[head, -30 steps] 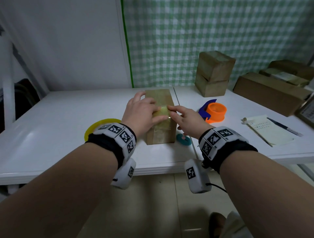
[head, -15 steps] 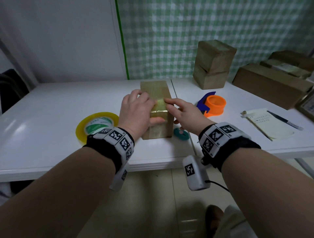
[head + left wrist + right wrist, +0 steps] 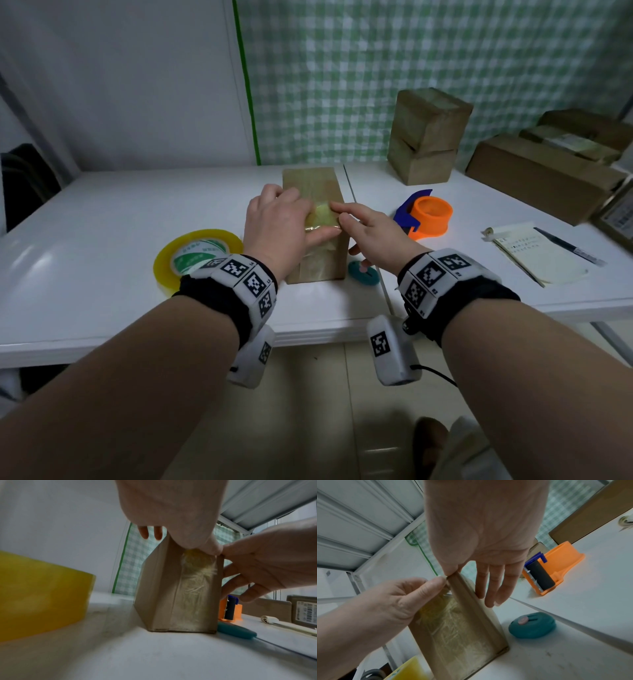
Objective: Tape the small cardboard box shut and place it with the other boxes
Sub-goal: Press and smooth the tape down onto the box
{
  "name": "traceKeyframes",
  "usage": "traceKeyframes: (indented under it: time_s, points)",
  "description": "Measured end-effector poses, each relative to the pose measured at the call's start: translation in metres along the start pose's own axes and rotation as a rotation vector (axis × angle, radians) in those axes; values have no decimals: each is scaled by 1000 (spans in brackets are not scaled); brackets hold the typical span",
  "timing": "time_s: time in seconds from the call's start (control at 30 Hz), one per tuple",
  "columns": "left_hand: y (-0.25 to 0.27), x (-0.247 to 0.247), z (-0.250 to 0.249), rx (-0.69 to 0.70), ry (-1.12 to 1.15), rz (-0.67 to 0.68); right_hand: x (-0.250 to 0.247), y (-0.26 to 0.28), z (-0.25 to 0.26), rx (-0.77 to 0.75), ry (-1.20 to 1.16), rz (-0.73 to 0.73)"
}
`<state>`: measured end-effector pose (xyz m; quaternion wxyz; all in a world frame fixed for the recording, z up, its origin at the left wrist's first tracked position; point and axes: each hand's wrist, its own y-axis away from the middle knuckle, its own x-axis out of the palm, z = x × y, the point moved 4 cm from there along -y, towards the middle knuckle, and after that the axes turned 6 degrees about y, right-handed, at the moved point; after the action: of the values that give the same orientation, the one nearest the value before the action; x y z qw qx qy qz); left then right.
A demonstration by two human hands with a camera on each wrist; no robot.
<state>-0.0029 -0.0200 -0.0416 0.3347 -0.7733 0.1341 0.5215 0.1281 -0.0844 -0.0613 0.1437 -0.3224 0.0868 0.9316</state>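
The small cardboard box (image 3: pixel 313 186) stands in the middle of the white table (image 3: pixel 102 212). A yellowish strip of tape (image 3: pixel 322 219) runs over its top and down its near face (image 3: pixel 192 588). My left hand (image 3: pixel 281 222) lies flat on the box top, its thumb pressing the tape at the near top edge. My right hand (image 3: pixel 366 229) has its index finger on the tape beside that thumb. In the right wrist view its other fingers (image 3: pixel 489 588) point straight down the box's right side. Two stacked small boxes (image 3: pixel 428 137) stand at the back right.
A yellow tape roll (image 3: pixel 195 253) lies left of the box. An orange tape dispenser (image 3: pixel 428 216) and a small teal cutter (image 3: pixel 363 272) lie to its right. Further right are a notepad (image 3: pixel 537 257), a pen (image 3: pixel 568 246) and larger cartons (image 3: pixel 541 174).
Both hands stay on the box top pressing the tape and have barely shifted. The box has not moved; the head view has tilted slightly.
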Motion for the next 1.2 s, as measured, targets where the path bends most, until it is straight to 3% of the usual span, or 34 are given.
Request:
traceKeyframes:
  time_s: [0.3,0.57,0.7,0.77,0.87,1.0,1.2]
  points:
    - [0,5,-1,18,-41,-29,-2,-1,-1,-1,-8,-13]
    - [5,1,0,73,-51,52,-3,3,5,-32,55,-43]
    - [0,-13,14,89,81,174,-9,-1,11,-134,317,-144]
    - [-1,-18,18,105,100,226,-7,-3,17,-186,475,-124]
    - [1,-19,20,119,58,216,8,-6,27,-261,632,-40]
    - [3,-13,19,139,-44,202,11,-7,27,-303,686,-79]
    - [2,-15,17,143,-84,187,1,-8,32,-303,793,-5]
